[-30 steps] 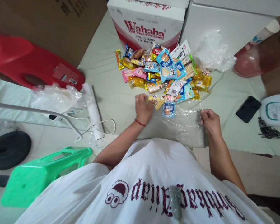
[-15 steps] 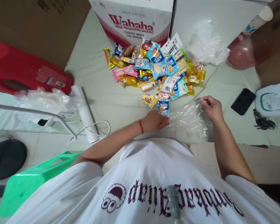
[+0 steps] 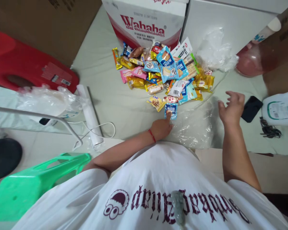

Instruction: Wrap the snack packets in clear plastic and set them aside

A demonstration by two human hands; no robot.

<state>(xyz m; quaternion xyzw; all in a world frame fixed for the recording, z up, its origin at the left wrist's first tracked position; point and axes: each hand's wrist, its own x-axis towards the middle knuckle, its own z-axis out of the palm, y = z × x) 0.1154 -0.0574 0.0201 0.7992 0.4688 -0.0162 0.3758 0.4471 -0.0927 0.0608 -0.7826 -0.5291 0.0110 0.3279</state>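
Small blue foil snack packet (image 3: 171,111) lay flat on a pale green sheet (image 3: 124,105), on the near side of a white & red "Wahaha" cardboard carton (image 3: 146,24), just past the front edge of the snack heap. Left hand (image 3: 161,127), red string at the wrist, was mostly curled. Its index finger was out w/ the tip on the packet's near edge, nothing gripped. Crumpled clear plastic bag (image 3: 194,126) lay near-right of the carton, touching that hand. Right hand (image 3: 231,108) was over the bag's right edge, fingers spread wide, holding nothing; contact w/ the bag unclear. Heap of mixed colourful snack wrappers (image 3: 163,72) sat at the carton's foot. Flat black phone (image 3: 251,109) lay far right of the carton, just beside the right hand. Red plastic stool (image 3: 26,64) lay to the carton's left.
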